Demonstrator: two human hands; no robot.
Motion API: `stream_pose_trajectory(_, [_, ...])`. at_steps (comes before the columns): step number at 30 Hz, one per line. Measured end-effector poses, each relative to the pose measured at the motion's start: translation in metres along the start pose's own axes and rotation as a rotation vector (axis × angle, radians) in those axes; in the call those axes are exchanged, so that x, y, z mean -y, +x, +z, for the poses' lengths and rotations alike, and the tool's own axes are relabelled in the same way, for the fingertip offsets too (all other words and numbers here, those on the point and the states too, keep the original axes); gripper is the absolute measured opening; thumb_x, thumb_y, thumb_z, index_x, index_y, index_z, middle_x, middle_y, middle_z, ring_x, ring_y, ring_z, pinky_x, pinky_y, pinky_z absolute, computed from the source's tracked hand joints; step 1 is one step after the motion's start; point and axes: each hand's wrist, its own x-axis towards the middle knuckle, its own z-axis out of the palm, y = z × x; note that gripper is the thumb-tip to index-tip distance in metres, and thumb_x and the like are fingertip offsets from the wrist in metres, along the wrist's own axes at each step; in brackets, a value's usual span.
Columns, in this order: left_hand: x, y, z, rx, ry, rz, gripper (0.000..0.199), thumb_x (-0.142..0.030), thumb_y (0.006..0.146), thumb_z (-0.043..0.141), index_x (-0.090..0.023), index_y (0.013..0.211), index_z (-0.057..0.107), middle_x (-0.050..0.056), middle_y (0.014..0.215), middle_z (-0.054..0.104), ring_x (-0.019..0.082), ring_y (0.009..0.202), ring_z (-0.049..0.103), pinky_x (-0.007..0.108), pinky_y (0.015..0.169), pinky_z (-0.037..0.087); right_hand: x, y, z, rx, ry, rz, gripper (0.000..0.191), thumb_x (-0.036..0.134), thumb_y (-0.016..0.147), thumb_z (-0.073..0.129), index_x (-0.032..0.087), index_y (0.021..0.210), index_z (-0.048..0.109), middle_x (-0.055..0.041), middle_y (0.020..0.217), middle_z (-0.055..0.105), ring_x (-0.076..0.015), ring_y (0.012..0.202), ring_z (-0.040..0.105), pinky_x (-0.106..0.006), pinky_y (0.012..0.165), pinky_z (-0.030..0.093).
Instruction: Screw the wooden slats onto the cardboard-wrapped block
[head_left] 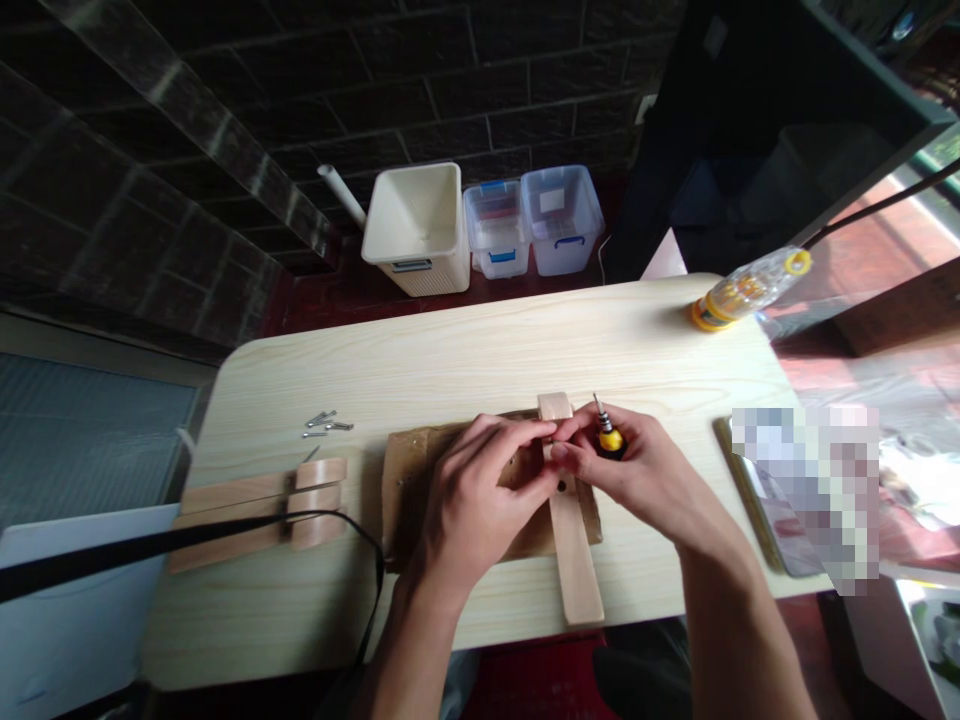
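A long wooden strip (576,570) with a dark hole and a rounded block (555,405) at its far end lies across a piece of brown cardboard (409,485). Over the strip, just above the hole, the fingertips of both hands meet. My left hand (480,490) is closed in a pinch there; what lies between its fingertips is hidden. My right hand (637,465) keeps a small screwdriver (611,438) with a yellow and black handle in its curled fingers, tip pointing away from me. Its thumb and index finger also press together at the strip.
Several metal screws (322,425) and more wooden strips (232,510) lie on the left of the table (450,350). A black strap (187,535) crosses there. A clear and yellow bottle (750,290) stands back right, a phone (780,520) nearer. Plastic bins (420,215) sit beyond.
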Motion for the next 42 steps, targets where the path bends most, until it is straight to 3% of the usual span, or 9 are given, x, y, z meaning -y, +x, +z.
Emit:
stream_pose_trajectory(12, [-0.0013,0.0004,-0.0005,-0.005,0.001,-0.007,0.025,-0.019,0.091,0.078,-0.025,0.115,0.074,0.004,0.103,0.077,0.018,0.091,0.073,0.030,0.086,0.063,-0.0007,0.0024,0.0013,0.006,-0.011,-0.001,0.019,0.039,0.090,0.077,0.021,0.096,0.075,-0.0022,0.088,0.070,-0.0159,0.078,0.060,-0.026,0.067,0.050])
stream_pose_trajectory(27, [-0.0015,0.0022,-0.0001,0.006,-0.055,-0.017,0.020,-0.016,0.093,0.076,-0.025,0.110,0.075,0.003,0.102,0.079,0.018,0.093,0.071,0.032,0.085,0.059,0.0005,0.0004,0.0010,0.017,0.019,0.004,0.019,0.035,0.088,0.081,0.021,0.094,0.070,0.0023,0.079,0.062,-0.0125,0.072,0.053,-0.024,0.064,0.043])
stream_pose_trajectory(42, [-0.0002,0.0046,0.0007,0.000,-0.116,0.039,0.020,-0.010,0.095,0.072,-0.023,0.108,0.079,0.004,0.109,0.082,0.019,0.103,0.074,0.034,0.093,0.060,-0.0018,0.0011,-0.0002,0.016,0.017,0.016,0.020,0.034,0.087,0.082,0.022,0.090,0.065,0.0051,0.072,0.057,-0.0102,0.063,0.046,-0.023,0.056,0.038])
